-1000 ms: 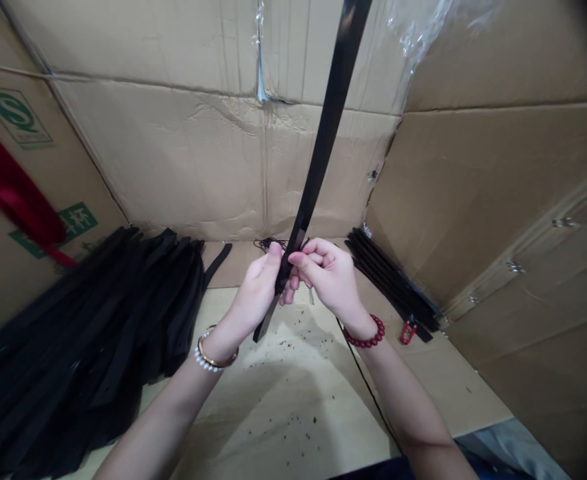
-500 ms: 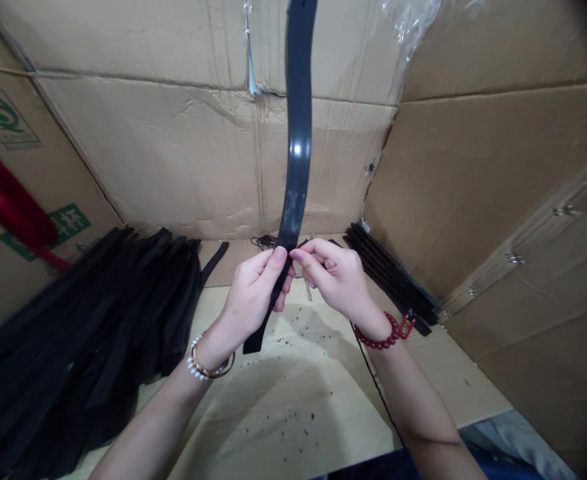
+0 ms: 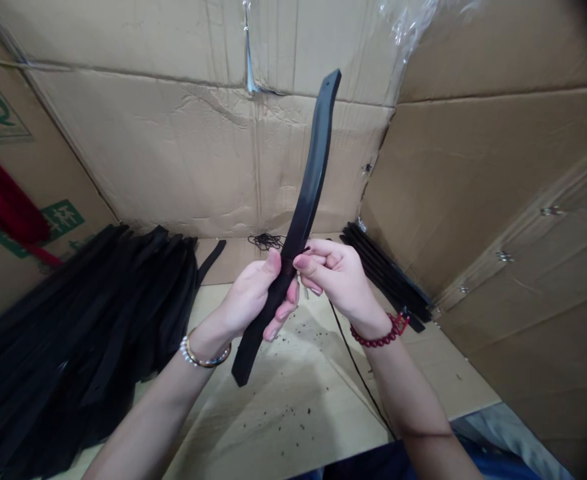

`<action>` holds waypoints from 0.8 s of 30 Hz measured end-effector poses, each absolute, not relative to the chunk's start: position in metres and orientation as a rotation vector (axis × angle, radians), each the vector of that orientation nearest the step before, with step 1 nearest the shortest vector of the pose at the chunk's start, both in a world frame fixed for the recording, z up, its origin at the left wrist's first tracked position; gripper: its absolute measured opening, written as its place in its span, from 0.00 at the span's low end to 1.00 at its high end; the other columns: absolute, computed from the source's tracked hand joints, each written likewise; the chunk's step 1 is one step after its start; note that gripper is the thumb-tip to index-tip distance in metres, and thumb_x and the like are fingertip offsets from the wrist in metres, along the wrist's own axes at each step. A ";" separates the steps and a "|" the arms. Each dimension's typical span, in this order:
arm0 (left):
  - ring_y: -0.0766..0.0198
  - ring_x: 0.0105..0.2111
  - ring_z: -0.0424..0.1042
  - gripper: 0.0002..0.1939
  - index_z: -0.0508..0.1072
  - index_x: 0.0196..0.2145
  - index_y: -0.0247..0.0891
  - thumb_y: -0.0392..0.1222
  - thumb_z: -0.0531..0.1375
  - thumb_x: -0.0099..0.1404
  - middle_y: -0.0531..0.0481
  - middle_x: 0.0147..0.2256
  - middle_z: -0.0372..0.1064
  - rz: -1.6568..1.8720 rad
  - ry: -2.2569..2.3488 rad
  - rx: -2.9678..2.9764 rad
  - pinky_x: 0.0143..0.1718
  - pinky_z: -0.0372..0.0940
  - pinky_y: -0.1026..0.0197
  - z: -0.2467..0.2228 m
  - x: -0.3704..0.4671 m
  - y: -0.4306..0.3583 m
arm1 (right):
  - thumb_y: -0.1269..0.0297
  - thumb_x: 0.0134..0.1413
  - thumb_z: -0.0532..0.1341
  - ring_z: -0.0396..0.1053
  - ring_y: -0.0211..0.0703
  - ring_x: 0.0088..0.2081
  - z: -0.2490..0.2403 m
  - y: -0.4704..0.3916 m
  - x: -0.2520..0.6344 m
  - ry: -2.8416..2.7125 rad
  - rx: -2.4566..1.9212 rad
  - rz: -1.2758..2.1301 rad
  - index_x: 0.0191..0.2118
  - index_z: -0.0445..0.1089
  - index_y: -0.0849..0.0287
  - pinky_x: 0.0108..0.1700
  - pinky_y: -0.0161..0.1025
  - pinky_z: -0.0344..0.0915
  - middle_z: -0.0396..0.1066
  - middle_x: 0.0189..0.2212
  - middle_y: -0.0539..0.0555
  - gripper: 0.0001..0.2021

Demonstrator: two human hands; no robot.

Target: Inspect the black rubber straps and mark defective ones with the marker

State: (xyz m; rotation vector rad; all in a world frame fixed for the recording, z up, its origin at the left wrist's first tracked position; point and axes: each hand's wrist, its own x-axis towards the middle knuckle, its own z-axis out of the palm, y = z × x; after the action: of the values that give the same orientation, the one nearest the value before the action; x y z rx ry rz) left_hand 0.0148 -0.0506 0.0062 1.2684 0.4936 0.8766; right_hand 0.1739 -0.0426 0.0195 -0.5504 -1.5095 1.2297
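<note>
A long, flexible black strap (image 3: pixel 314 180) slants across the middle, its top end leaning right, with a small hole near that end. My left hand (image 3: pixel 258 290) is closed around its lower half, thumb on the near face and fingers behind. A thin black cord (image 3: pixel 356 363) trails from near my right hand (image 3: pixel 330 270) down to the lower right. Beside the strap, my right thumb and forefinger pinch this cord, a short end sticking out above them. What looks like a turn of cord crosses the strap between my hands.
A large heap of black straps (image 3: pixel 98 333) lies on the left, and a smaller stack (image 3: pixel 388 273) at the right. Tangled black cord (image 3: pixel 266 241) sits by the back cardboard wall (image 3: pixel 188 153). Dark crumbs dot the tabletop (image 3: pixel 253 433). Something red (image 3: pixel 8 193) hangs at left.
The strap has tilted, its top end swinging down and to the right into full view. More of its lower end shows below my left hand. Both hands stay closed near the same spot.
</note>
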 end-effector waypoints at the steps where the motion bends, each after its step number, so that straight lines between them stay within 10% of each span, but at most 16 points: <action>1: 0.71 0.07 0.59 0.35 0.68 0.23 0.35 0.73 0.50 0.63 0.56 0.14 0.60 0.885 0.495 1.301 0.08 0.54 0.69 0.003 0.015 -0.048 | 0.55 0.51 0.71 0.56 0.28 0.15 0.019 -0.042 0.173 -1.480 -0.548 1.281 0.28 0.67 0.59 0.18 0.29 0.56 0.60 0.13 0.41 0.16; 10: 0.75 0.10 0.58 0.37 0.65 0.36 0.37 0.78 0.45 0.58 0.56 0.21 0.67 1.119 0.588 1.487 0.10 0.54 0.71 0.001 0.024 -0.045 | 0.52 0.46 0.73 0.61 0.29 0.14 0.013 -0.038 0.163 -1.377 -0.574 1.285 0.30 0.65 0.58 0.21 0.31 0.68 0.61 0.12 0.39 0.19; 14: 0.78 0.11 0.57 0.31 0.53 0.41 0.44 0.57 0.70 0.55 0.62 0.28 0.70 1.308 0.604 1.407 0.10 0.53 0.73 0.000 0.037 -0.051 | 0.51 0.42 0.74 0.59 0.28 0.15 0.016 -0.030 0.170 -1.338 -0.635 1.185 0.28 0.67 0.59 0.19 0.29 0.61 0.66 0.14 0.43 0.19; 24: 0.71 0.23 0.70 0.14 0.61 0.37 0.40 0.45 0.64 0.65 0.54 0.30 0.73 1.465 0.659 1.532 0.24 0.66 0.69 0.002 0.037 -0.058 | 0.52 0.46 0.72 0.55 0.29 0.14 0.020 -0.032 0.177 -1.422 -0.660 1.060 0.25 0.69 0.59 0.18 0.30 0.58 0.60 0.11 0.42 0.17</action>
State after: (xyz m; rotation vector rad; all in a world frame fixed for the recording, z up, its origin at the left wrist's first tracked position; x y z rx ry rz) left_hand 0.0367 -0.0581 0.0020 1.5317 0.6590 1.4648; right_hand 0.1766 -0.0320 0.0203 -0.6602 -1.4223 1.0601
